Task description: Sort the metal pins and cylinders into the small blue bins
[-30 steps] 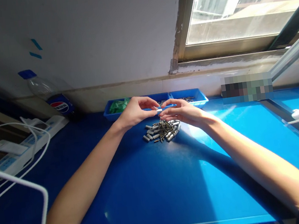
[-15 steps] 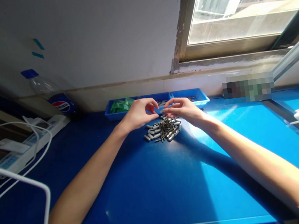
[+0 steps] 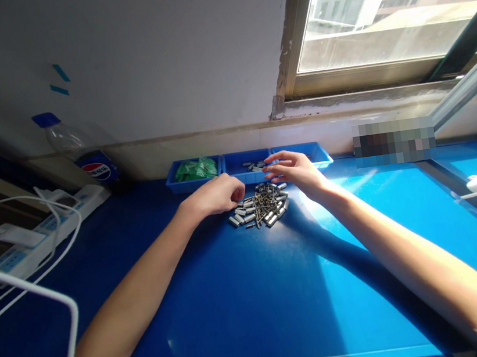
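- The pile of metal hex standoffs and screws (image 3: 264, 207) sits on the blue counter (image 3: 219, 298), on the near side of the blue compartment tray (image 3: 238, 179).
- The left hand (image 3: 216, 195) is nearer, curled at the pile's far left edge; the pile extends rightward from its fingertips.
- The right hand (image 3: 298, 172) hovers beyond the pile's right side, fingers slightly spread; the pile lies leftward and toward the person.
- The hands are apart; whether either grips a piece, I cannot tell.
- Standoffs lie flat, long axes mixed: the front-right one slants up rightward, several left ones nearly sideways.
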